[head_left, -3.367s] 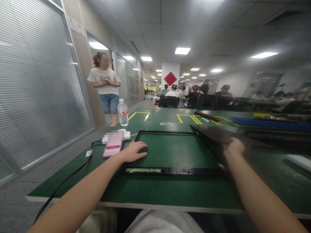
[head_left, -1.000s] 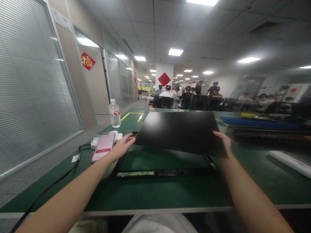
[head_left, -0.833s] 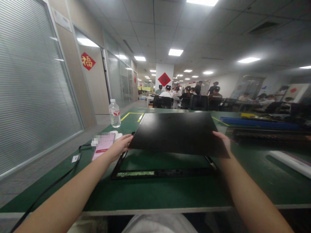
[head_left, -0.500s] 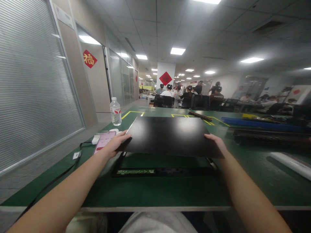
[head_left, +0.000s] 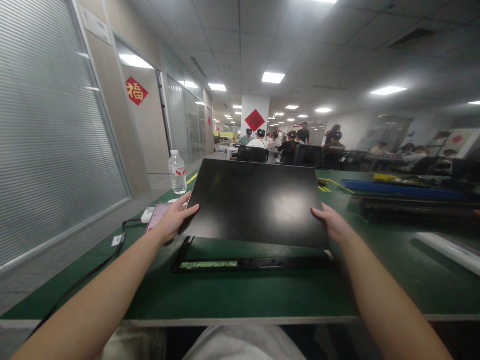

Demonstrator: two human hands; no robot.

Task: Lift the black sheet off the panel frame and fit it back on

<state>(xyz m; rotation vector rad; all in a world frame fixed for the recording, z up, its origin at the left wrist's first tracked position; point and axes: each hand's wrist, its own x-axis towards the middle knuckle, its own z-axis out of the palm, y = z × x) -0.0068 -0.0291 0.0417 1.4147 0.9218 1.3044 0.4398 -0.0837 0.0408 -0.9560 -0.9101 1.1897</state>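
A flat black display panel (head_left: pixel 247 200) is held up by its two sides above the green table (head_left: pixel 240 297). My left hand (head_left: pixel 176 218) is closed on its left edge, thumb on the dark face. On the opposite edge my right hand (head_left: pixel 332 223) grips it the same way, thumb on top. Below the panel lies a thin black frame (head_left: pixel 285 263), partly hidden by the panel. A green circuit board strip (head_left: pixel 210 264) shows along the frame's near side.
Left of the panel stand a water bottle (head_left: pixel 177 172) and a pink phone (head_left: pixel 159 216), with a black cable (head_left: pixel 101 265) running past. At right lie a blue strip (head_left: pixel 405 189), dark bars (head_left: pixel 412 210) and a white bar (head_left: pixel 450 252). People sit at tables beyond.
The panel's far edge has risen, so its face tilts more toward me and covers the table behind. Both hands keep hold of it, and the frame below stays in place.
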